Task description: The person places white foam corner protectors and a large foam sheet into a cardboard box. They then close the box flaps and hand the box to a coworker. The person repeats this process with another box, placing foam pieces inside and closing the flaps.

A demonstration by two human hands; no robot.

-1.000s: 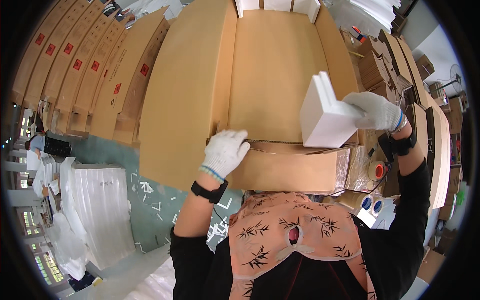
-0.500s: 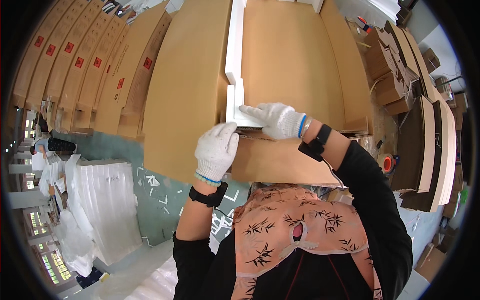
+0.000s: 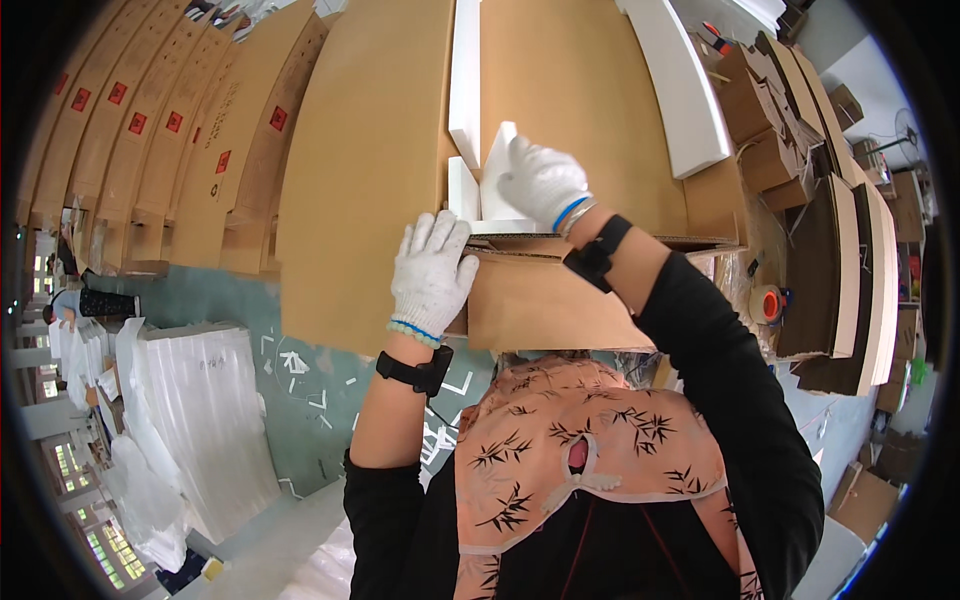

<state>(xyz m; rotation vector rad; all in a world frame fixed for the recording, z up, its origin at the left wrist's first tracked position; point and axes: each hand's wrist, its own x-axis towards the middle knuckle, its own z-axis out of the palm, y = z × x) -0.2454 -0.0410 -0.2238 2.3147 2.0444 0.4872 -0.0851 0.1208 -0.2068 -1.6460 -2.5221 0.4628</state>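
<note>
White foam with smooth, flat faces is seen near the middle of the frame, where an upright panel [image 3: 499,180] and a narrower block [image 3: 462,190] are set at the near left corner of a large open carton [image 3: 570,90]. The panel's right edge is met by the right hand [image 3: 545,183], gloved in white knit, its fingers curled; whether the foam is gripped or only pressed cannot be told, as the fingertips are hidden. The left hand [image 3: 432,272], in a matching ribbed glove, is opened out with the fingers slightly parted and nothing held in it; it is rested against the carton's corner, just below the block.

The carton is formed of plain tan board, with fluted layers exposed along its near edge [image 3: 600,243]. Its left side is flanked by a broad, smooth flap [image 3: 365,170]. Long white foam strips are placed along the carton, one at its left wall [image 3: 465,80] and one at its right [image 3: 680,90].

Printed cartons [image 3: 210,140] are ranked at the upper left; below them, a blocky stack [image 3: 205,410] is wrapped in glossy, translucent film. Angular white scraps [image 3: 293,362] are scattered over a green floor [image 3: 310,335]. At right, a ring-shaped tape roll [image 3: 767,304] is seen beside layered board sheets [image 3: 825,280].
</note>
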